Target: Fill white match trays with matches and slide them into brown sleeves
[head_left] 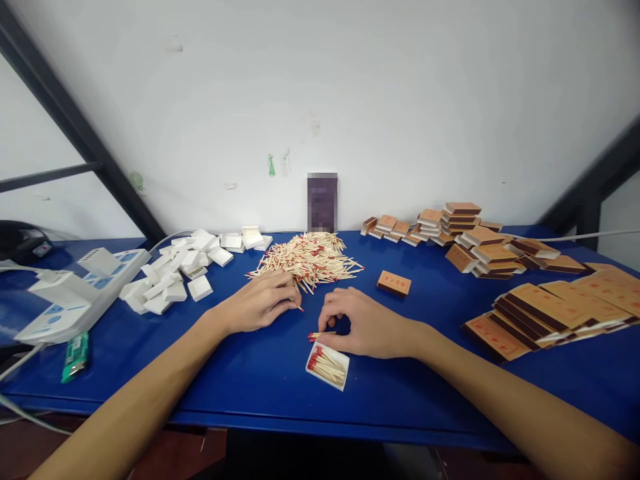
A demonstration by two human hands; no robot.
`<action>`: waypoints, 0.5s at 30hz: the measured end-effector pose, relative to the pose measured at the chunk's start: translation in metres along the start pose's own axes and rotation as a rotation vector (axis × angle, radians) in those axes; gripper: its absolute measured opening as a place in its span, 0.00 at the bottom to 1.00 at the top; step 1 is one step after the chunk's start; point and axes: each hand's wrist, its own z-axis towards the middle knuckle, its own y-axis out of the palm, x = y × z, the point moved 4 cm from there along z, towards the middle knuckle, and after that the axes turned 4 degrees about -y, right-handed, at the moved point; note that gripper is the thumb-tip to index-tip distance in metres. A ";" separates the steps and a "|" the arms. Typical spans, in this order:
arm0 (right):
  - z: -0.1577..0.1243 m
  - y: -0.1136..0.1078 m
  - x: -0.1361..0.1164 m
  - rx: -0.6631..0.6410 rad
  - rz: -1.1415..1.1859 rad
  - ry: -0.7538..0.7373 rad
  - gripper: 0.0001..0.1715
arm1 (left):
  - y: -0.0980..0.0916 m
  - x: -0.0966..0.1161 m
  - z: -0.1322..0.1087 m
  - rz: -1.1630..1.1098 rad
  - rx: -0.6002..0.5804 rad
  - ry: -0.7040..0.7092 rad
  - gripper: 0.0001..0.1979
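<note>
My left hand (267,300) is closed at the near left edge of a big heap of matches (310,257), with one red-tipped match (299,307) poking out from its fingertips. My right hand (365,323) pinches a few matches (320,335), their red heads pointing left. Just below those fingers lies a white matchbox tray (345,363), tilted on the blue table and partly filled with matches whose heads face left. Beyond my right hand rests a single closed matchbox (394,283). My curled fingers hide part of what each hand holds.
Loose white trays (175,270) pile up on the left, beside a power strip (95,287) and a green packet (76,357). Matchboxes (460,230) stack at the back right; flat sleeves (545,307) fan out nearer. A pixelated dark rectangle (323,202) stands at the wall.
</note>
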 end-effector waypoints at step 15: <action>0.010 -0.005 -0.001 0.390 0.111 -0.147 0.04 | -0.003 0.016 0.004 -0.198 0.252 0.051 0.07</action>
